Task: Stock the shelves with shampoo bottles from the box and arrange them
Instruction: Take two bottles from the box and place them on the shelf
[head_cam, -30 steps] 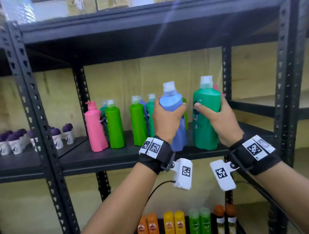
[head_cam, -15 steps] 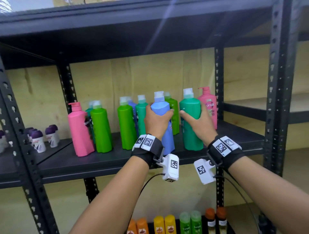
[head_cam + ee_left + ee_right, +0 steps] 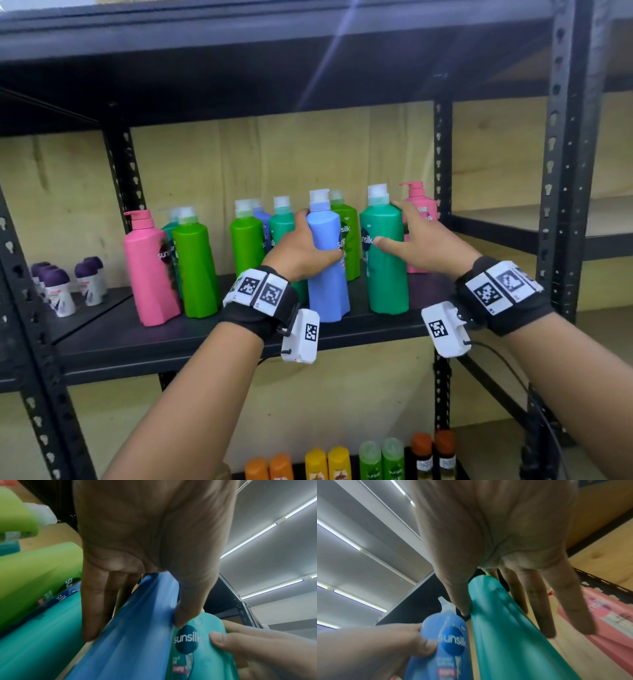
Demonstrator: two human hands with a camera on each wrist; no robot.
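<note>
On the black middle shelf (image 3: pixel 205 339) a blue shampoo bottle (image 3: pixel 325 284) stands upright, and my left hand (image 3: pixel 313 240) grips its upper body, thumb on the right side and fingers on the left. In the left wrist view that hand (image 3: pixel 135 627) wraps the blue bottle (image 3: pixel 120 655). Just to the right stands a teal bottle (image 3: pixel 385 274). My right hand (image 3: pixel 404 228) touches it with straight, spread fingers, the thumb on its front. In the right wrist view the teal bottle (image 3: pixel 513 655) lies between thumb and straight fingers (image 3: pixel 547 622).
A pink pump bottle (image 3: pixel 419 212) stands behind my right hand by the rear post (image 3: pixel 442 171). Green bottles (image 3: pixel 197 267) and another pink bottle (image 3: pixel 147 267) stand to the left. Small purple-capped bottles (image 3: pixel 58 291) sit far left. Several bottles (image 3: pixel 329 462) fill the shelf below.
Both hands have moved the blue and teal bottles deeper onto the shelf, among the others. My right hand's fingers have straightened and spread off the teal bottle.
</note>
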